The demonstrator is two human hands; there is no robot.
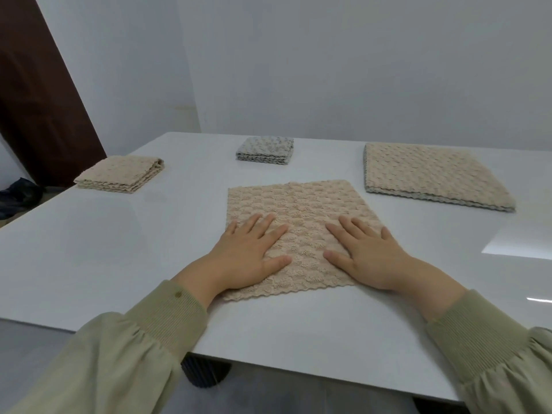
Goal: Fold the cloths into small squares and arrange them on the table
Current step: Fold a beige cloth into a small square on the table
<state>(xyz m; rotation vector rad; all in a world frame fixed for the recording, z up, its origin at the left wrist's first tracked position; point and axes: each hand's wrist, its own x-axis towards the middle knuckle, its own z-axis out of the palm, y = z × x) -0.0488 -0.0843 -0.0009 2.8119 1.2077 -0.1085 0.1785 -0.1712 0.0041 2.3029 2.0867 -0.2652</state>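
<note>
The left hand [251, 252] and right hand [367, 255] are lying flat, fingers straight, pressing the near half of the beige waffle-textured square cloth [298, 201] spread in the middle of the glossy white bench [119, 249]. Lifting one edge is probably risking the cloth sliding on that slick top, leaving corners mismatched and the fold skewed.

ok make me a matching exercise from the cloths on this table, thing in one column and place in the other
1 grey folded cloth
2 small beige folded cloth
3 large beige cloth pile
4 spread beige cloth

a under the left hand and right hand
b far left
c far right
d far middle

Pairs: 1-d, 2-b, 3-c, 4-a
</note>
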